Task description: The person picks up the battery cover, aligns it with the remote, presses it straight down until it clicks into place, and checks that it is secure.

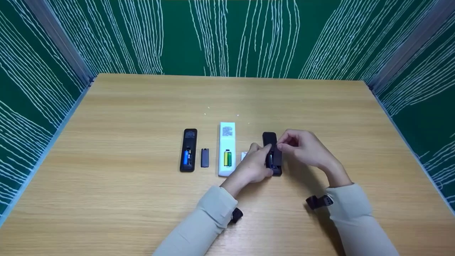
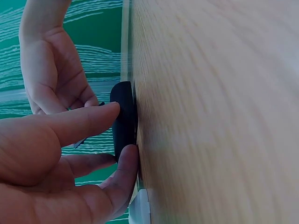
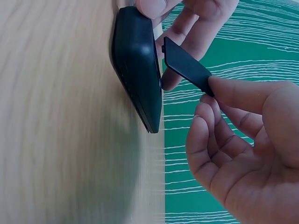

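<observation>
A black remote control (image 1: 269, 137) lies back-up on the table, its battery compartment partly uncovered. My left hand (image 1: 251, 166) holds it from the left side, thumb and fingers against its edges; the left wrist view shows the remote control (image 2: 124, 126) between them. My right hand (image 1: 306, 147) pinches a thin black battery cover (image 3: 187, 66) by one end between thumb and fingers. In the right wrist view, that cover tilts above the remote control (image 3: 138, 60), a small tab at its far end. Fingers and cover hide part of the compartment.
Left of my hands lies a white remote control (image 1: 227, 140) with yellow and green batteries. Further left are a loose dark cover (image 1: 205, 158) and another black remote control (image 1: 188, 149) with a blue battery showing. A small white piece (image 1: 244, 155) is partly hidden by my left hand.
</observation>
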Tool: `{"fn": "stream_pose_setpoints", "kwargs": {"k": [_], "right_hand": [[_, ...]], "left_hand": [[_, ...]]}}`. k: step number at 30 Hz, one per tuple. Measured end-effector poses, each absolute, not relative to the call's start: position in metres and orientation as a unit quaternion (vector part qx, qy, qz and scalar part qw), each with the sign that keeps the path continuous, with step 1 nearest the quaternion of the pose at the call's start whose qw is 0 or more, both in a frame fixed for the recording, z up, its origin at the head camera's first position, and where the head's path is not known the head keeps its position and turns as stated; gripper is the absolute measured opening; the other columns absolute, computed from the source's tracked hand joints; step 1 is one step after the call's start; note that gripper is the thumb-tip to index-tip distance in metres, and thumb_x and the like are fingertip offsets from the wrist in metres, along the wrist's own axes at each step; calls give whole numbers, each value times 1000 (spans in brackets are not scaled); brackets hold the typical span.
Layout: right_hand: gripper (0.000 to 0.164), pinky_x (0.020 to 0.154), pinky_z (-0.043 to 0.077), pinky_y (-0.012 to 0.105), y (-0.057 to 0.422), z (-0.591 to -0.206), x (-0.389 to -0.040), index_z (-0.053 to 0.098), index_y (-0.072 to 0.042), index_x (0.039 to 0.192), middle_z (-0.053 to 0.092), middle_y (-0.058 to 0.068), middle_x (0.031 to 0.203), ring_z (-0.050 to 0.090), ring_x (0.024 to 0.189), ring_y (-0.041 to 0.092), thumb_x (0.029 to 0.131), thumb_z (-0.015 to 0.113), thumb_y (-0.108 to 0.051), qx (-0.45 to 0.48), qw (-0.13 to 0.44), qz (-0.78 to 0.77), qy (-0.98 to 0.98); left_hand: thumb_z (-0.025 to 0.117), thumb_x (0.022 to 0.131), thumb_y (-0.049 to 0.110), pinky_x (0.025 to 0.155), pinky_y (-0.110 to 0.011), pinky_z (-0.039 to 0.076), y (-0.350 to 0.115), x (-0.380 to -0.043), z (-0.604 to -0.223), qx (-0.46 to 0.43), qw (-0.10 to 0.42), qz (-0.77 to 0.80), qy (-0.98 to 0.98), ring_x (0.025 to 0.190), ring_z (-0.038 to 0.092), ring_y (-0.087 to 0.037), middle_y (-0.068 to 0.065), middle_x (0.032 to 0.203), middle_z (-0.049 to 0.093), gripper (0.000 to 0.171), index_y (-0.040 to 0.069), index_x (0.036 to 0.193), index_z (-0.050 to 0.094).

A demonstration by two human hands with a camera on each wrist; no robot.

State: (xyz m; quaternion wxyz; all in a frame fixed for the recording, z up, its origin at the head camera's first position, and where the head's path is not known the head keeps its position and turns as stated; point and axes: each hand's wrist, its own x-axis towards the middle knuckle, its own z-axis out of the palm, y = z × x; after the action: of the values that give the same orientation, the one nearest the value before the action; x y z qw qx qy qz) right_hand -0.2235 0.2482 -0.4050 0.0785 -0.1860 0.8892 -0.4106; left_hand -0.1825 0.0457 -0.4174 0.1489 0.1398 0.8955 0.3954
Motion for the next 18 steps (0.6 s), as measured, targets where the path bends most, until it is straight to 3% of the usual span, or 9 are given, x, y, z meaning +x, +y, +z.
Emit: {"fn": "stream_pose_setpoints", "kwargs": {"k": [18], "right_hand": [[6, 69, 46, 23, 245, -405, -222, 76, -8, 102, 71, 6, 92, 59, 82, 19, 102, 72, -13, -195, 87, -403, 890]], "left_hand": [[81, 88, 3, 108, -29, 47, 47, -183, -417, 132, 155, 398, 895, 115, 57, -22, -11, 137, 49, 85, 13, 164, 43]]}}
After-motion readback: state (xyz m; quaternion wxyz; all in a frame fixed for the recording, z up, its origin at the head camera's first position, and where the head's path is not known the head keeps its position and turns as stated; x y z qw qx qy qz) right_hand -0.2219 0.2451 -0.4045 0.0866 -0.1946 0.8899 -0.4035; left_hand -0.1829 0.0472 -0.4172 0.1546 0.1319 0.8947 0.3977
